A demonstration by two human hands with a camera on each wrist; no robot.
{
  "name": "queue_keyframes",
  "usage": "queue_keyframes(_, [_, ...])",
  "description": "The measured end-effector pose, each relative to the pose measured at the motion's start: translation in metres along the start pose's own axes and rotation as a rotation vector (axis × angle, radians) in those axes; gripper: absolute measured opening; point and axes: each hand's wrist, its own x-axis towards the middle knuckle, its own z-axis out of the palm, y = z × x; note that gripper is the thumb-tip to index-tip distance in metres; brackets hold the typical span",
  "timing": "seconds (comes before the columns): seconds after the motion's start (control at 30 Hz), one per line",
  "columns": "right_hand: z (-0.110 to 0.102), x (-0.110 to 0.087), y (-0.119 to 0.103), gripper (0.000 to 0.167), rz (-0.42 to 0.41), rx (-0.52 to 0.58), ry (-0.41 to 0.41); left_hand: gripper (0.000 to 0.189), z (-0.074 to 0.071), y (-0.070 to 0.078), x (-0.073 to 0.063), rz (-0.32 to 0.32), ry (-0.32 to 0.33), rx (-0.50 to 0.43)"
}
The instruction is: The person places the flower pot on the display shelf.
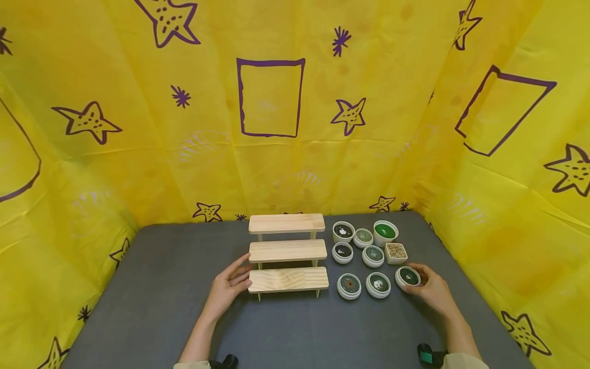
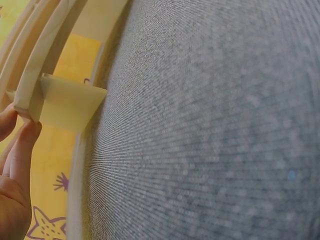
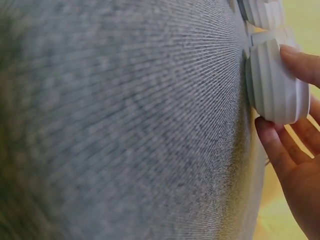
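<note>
Clock directions per head view. Left forearm points to 1 o'clock; left hand (image 1: pixel 226 288) at 7 o'clock, fingers loosely extended, tips touching the left ends of the lower two planks of the tiered stand (image 1: pixel 288 280). Not wrapped round it. Right forearm points to 11 o'clock; right hand (image 1: pixel 430 289) at 4 o'clock, thumb and fingers curled round the held cup (image 1: pixel 408 277). Can't tell if cup is off the table.

Held cup: round, white, matte, fluted wall, dark green fill; material unclear. Stand at 6 o'clock: three pale wood planks, visible grain, rounded corners, thin legs.

From held cup: white-flecked green cup (image 1: pixel 378 285) at 9 o'clock, brown-centred cup (image 1: pixel 349 286) farther along the same way. Square dish (image 1: pixel 396 253) at 11 o'clock, white, grainy beige fill; bright green cup (image 1: pixel 385 232) beyond it. Table (image 1: pixel 156 302) wears grey, fine-ribbed cloth. Yellow fabric backdrop (image 1: pixel 272 97) at 12 o'clock, purple stars, creased.
</note>
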Motion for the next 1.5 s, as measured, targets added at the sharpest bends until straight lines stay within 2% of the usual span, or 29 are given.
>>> queue_keyframes(0.37, [0.001,0.000,-0.001,0.066,-0.018,-0.023,0.033,0.065,0.001,-0.001,0.000,0.002,-0.013,-0.009])
queue_keyframes(0.57, [-0.004,0.004,-0.011,0.065,-0.054,-0.023,0.061,0.066,0.002,-0.001,0.000,-0.006,-0.016,-0.016])
queue_keyframes(1.0, [-0.014,0.022,-0.050,0.065,-0.110,0.013,0.056,0.065,0.001,-0.002,0.001,0.000,-0.002,0.001])
queue_keyframes(1.3, [-0.014,0.043,-0.086,0.064,-0.181,0.047,0.045,0.065,0.001,-0.003,0.002,-0.004,0.005,0.006])
queue_keyframes(1.5, [-0.007,0.057,-0.112,0.065,-0.232,0.081,0.025,0.066,0.000,-0.004,0.002,-0.005,0.005,0.007])
